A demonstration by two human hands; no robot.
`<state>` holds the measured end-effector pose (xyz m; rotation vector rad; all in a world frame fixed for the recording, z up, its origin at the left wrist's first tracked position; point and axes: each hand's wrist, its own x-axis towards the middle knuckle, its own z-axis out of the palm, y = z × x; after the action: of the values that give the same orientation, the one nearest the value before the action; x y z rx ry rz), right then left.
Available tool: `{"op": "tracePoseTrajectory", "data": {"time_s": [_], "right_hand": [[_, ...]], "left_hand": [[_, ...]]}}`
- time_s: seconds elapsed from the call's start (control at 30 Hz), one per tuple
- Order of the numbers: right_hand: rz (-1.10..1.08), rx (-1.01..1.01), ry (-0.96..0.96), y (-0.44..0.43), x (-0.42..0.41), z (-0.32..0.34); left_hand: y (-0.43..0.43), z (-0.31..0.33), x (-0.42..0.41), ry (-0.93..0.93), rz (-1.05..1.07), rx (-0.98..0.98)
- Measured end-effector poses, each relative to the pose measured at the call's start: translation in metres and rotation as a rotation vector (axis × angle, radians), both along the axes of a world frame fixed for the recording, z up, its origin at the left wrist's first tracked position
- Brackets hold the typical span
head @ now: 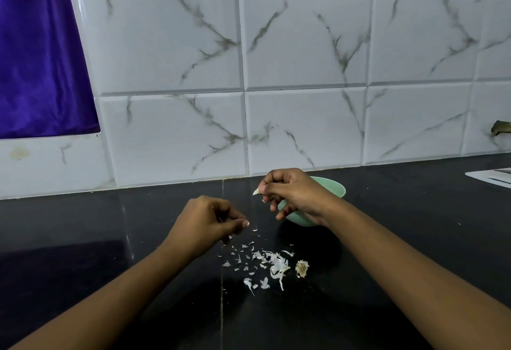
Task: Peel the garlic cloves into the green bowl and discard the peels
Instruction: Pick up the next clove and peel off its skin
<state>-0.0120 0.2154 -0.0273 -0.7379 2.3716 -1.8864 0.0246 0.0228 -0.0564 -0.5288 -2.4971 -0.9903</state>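
Head view, R grip [293,195] pinches clove [255,191], L grip [204,222] unclear, green bowl [333,188] contents hidden

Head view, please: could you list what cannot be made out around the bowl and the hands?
All in the head view:
- The green bowl: its inside is hidden by the right hand and wrist.
- The garlic clove: only its tip shows past the right fingers; peeled or not is unclear.
- The left hand: whether its curled fingers pinch a peel is too small to tell.
- The white flat thing: cut off by the right edge.
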Motion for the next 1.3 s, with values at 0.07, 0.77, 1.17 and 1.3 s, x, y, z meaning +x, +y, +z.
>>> {"op": "tracePoseTrajectory", "data": {"time_s": [0.07,0.77,1.17,1.3], "right_hand": [[0.031,-0.026,-0.037,-0.001,0.001,-0.001],[0.086,-0.014,-0.151,-0.01,0.006,-0.003],[0.047,0.102,0.019,-0.003,0.004,-0.001],[0.06,0.133,0.079,-0.004,0.002,-0.004]], "left_hand": [[0.001,0.0,0.003,0.058,0.064,0.062],[0.003,-0.004,0.004,0.437,0.084,-0.006],[0.008,0.002,0.0,-0.195,-0.024,0.613],[0.009,0.002,0.001,-0.241,-0.025,0.677]]}}
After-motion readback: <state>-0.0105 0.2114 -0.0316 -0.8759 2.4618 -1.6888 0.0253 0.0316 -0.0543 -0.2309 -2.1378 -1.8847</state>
